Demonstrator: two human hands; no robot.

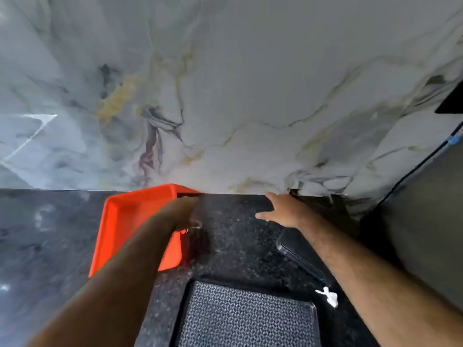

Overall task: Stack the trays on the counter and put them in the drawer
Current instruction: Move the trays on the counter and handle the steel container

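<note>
An orange plastic tray point(130, 221) lies on the black speckled counter point(233, 246), its far corner against the marble wall. My left hand point(183, 212) is closed on the tray's right rim, thumb on the outside. My forearm hides part of the tray's floor. A second tray point(250, 319), black with a patterned grey floor, sits at the near edge of the counter between my arms. My right hand point(285, 210) hovers over the counter near the wall, fingers spread and holding nothing.
A dark phone point(298, 254) lies on the counter under my right forearm. A small white crumpled scrap point(328, 295) sits beside the black tray. A dark appliance point(413, 234) stands at the right. The marble wall point(225, 96) closes off the back.
</note>
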